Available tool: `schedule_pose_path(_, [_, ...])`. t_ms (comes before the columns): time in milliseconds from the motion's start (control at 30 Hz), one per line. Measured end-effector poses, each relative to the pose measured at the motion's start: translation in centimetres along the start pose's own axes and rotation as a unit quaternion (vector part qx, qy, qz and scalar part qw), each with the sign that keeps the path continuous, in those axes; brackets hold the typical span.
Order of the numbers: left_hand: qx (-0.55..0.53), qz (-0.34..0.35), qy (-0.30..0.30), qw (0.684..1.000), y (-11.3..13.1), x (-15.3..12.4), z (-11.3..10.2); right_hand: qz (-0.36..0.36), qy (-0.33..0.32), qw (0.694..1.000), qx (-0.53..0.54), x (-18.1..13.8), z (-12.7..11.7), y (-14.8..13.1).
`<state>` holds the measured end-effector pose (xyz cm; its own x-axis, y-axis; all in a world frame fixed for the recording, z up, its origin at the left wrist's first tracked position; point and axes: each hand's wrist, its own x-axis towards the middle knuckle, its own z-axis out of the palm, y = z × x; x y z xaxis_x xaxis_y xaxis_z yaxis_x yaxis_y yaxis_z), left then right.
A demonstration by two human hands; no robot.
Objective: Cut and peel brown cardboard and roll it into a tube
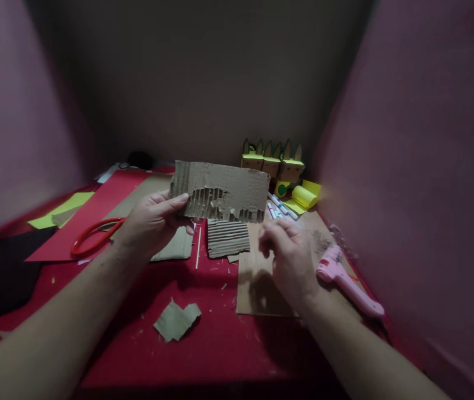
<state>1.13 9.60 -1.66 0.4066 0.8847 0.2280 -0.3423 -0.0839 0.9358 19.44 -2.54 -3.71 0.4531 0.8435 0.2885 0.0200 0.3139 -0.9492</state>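
Observation:
My left hand [153,222] grips the left end of a rectangular piece of corrugated cardboard [224,186], held up above the red table. Its brown facing is partly peeled along the lower edge, so the ridges show. My right hand [289,258] hovers just below and to the right of that piece, blurred by motion, fingers curled near its lower right corner. Whether it pinches anything I cannot make out. Under the held piece lies a small stripped corrugated piece [228,238]. A flat brown cardboard sheet [255,283] lies beneath my right hand.
A pink glue gun [347,280] lies at the right. Red-handled scissors [95,236] rest at the left on red paper. Yellow paper animal figures [272,158], a yellow paper roll [305,195] and markers [280,206] stand at the back. A torn paper scrap [177,319] lies near the front.

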Motion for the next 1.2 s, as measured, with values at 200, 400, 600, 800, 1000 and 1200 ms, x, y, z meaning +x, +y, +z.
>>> schedule_pose_path(200, [0.004,-0.031,0.011,0.999,0.0,0.0,0.1,0.028,-0.014,0.992,0.120,1.9,-0.5,0.5])
schedule_pose_path(400, [0.113,-0.029,0.049,0.992,-0.6,0.4,-0.1,0.037,-0.067,0.982,0.173,1.4,0.0,0.4])
schedule_pose_path(600, [0.447,0.329,0.160,0.816,-0.6,-2.6,1.7,-0.007,0.001,0.992,0.123,0.9,0.3,0.3])
schedule_pose_path(800, [0.507,0.415,-0.023,0.755,-1.5,-5.1,4.1,-0.049,-0.025,0.997,0.046,-1.0,1.6,0.5])
schedule_pose_path(1000, [0.517,0.450,-0.038,0.727,-1.5,-4.8,3.9,-0.204,-0.076,0.973,-0.072,-2.1,1.8,1.3])
schedule_pose_path(1200, [0.542,0.484,-0.030,0.686,-1.4,-4.9,3.9,-0.248,-0.083,0.960,-0.099,-2.2,1.7,1.6])
